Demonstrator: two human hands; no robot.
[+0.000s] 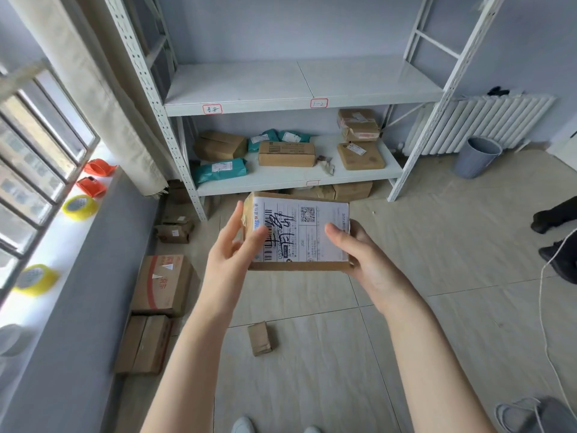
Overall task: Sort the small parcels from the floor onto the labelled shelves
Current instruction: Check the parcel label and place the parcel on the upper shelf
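I hold a small brown cardboard parcel in front of me, its white shipping label with black handwriting facing up. My left hand grips its left side with the thumb on the label. My right hand holds its right side, thumb on top. Ahead stands a white metal shelf unit. Its upper shelf is bare and carries two red-bordered labels on the front edge. The lower shelf holds several brown boxes and teal mailer bags. A small brown parcel lies on the tiled floor below my hands.
Larger cardboard boxes line the floor along the left wall under a windowsill with yellow tape rolls and orange dispensers. A grey bin stands by a white radiator at right. Another person's dark shoes and a white cable are at the right edge.
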